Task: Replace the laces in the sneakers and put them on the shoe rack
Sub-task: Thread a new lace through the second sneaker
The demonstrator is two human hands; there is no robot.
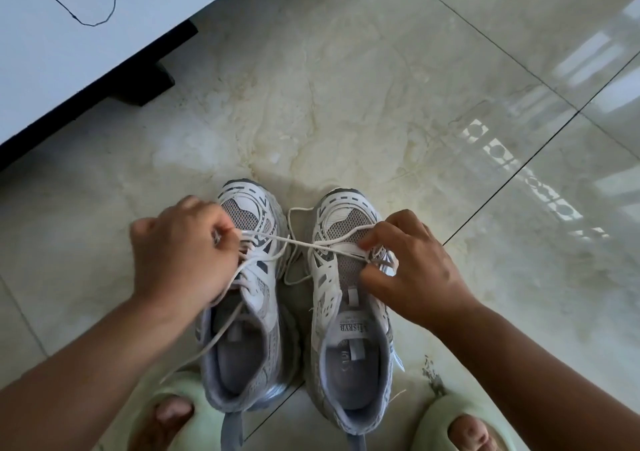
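**Lacing the second sneaker, lowest eyelets**

Two grey-and-white sneakers stood side by side on the marble floor (346, 104), toes toward twelve o'clock, just in front of the person's feet in pale green slippers (460, 412). The left sneaker (249, 312) looked already laced, its white lace crossed up the eyelets with a loose end trailing toward seven o'clock. The right sneaker (349, 329) had most of its eyelets bare and its tongue exposed, so the work appeared to be at the start of threading this shoe.

The left hand (180, 253), at nine o'clock of the pair, was curled closed and pinched one end of a white lace (304, 244) over the left shoe. The lace ran taut toward three o'clock across the gap between the shoes to the right hand (412, 270), whose fingertips (367, 242) pinched it at the lowest eyelets of the right sneaker. A slack loop of the same lace lay in the gap, at about twelve o'clock of the crossing.

By my reading, the next move called for evening the two ends, then feeding each tip diagonally through the next eyelet up while keeping the lace flat. No shoe rack was visible; a white cabinet (86, 41) on dark feet stood at ten o'clock.
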